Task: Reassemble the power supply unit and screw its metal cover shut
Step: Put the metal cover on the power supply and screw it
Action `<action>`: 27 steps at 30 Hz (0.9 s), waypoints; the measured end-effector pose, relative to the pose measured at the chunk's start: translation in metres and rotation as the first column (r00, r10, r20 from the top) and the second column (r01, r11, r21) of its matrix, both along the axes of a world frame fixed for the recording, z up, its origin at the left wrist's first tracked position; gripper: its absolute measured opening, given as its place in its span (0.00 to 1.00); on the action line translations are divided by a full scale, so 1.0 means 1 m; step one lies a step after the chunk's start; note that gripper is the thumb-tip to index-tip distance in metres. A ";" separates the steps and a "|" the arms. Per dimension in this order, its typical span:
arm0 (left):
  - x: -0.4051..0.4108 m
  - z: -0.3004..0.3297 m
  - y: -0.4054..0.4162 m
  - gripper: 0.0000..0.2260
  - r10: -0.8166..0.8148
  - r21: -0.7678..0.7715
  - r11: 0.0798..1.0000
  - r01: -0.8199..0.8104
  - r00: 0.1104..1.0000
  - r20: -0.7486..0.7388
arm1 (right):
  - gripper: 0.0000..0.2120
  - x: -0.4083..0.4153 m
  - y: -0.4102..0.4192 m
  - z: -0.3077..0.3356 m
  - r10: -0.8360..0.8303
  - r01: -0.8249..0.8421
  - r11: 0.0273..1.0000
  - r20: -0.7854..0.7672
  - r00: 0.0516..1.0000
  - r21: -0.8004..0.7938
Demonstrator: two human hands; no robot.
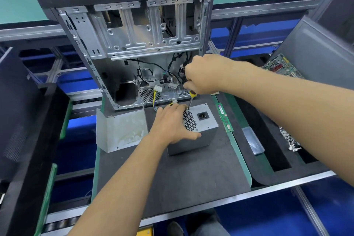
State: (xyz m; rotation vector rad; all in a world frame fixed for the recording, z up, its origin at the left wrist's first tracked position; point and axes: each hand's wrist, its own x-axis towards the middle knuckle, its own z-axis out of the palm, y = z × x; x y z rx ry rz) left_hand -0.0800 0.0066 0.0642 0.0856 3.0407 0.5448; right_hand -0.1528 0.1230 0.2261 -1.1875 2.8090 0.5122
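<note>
On the dark mat (pixel 172 174), before one open computer case (pixel 134 30), one grey power supply unit (pixel 199 128) with honeycomb grille is sitting, the left hand (pixel 170 122) pressing it with spread fingers while the right hand (pixel 203 74) is gripping one screwdriver (pixel 191 99) at its top corner.

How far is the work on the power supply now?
Done: the power supply unit looks boxed up. In hand: the left hand steadies it while the right hand holds the screwdriver at a top corner. Left: I cannot tell how many screws remain.
</note>
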 end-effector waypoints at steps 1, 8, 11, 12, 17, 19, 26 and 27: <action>0.000 0.000 0.000 0.46 -0.002 -0.003 1.000 0.002 1.000 -0.003 | 0.14 0.000 -0.001 -0.003 -0.023 0.023 1.000 -0.032 0.999 -0.019; 0.001 0.000 0.000 0.45 -0.005 -0.027 1.000 0.004 0.999 -0.039 | 0.10 -0.003 0.004 0.003 -0.063 0.077 0.996 0.271 0.960 -0.040; 0.002 -0.001 0.001 0.45 -0.005 -0.022 1.000 0.004 0.999 -0.049 | 0.06 -0.003 0.007 0.001 0.013 0.000 0.998 0.193 0.981 -0.070; 0.002 -0.001 0.001 0.45 -0.001 -0.017 1.000 0.001 0.999 -0.048 | 0.06 -0.002 0.005 0.000 0.018 -0.005 0.997 0.160 0.987 -0.081; 0.004 -0.001 0.001 0.46 -0.009 -0.007 1.000 0.008 0.999 -0.054 | 0.07 -0.003 -0.003 -0.004 0.040 -0.028 0.989 0.083 0.996 -0.144; 0.005 0.000 -0.001 0.47 -0.020 -0.008 1.000 0.020 0.998 -0.067 | 0.09 -0.007 0.001 -0.003 0.006 0.026 0.973 0.139 0.990 -0.231; 0.022 0.011 -0.014 0.50 0.099 0.473 0.881 -0.018 0.984 -0.146 | 0.09 0.013 0.038 -0.053 -0.037 0.518 0.337 0.539 0.842 -0.786; 0.027 0.010 -0.019 0.47 0.154 0.529 0.848 -0.027 0.968 -0.198 | 0.08 0.018 0.041 -0.064 -0.034 0.540 0.216 0.547 0.837 -0.813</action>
